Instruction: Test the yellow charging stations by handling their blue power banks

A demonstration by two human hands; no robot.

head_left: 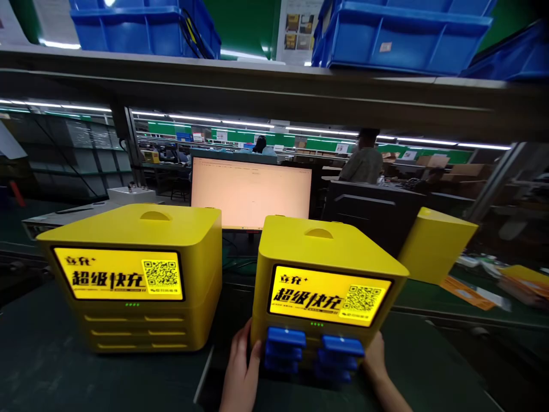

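A yellow charging cabinet [326, 252] with a lit screen and QR code stands on the dark workbench [51, 366] in front of me. Several blue power banks [306, 352] stick out of its front slots. My left hand [241, 375] rests against the cabinet's lower left corner, touching the left column of power banks. At the lower right corner, my right hand [376, 360] lies beside the right column. A second yellow cabinet [132, 274] of the same kind stands to the left, its slots showing no blue.
A lit monitor [251, 191] stands behind the two cabinets. A third yellow cabinet [435, 243] is partly visible at right. Blue bins [403, 34] sit on the shelf overhead. A person [363, 160] works at a far bench. Papers [467, 292] lie to the right.
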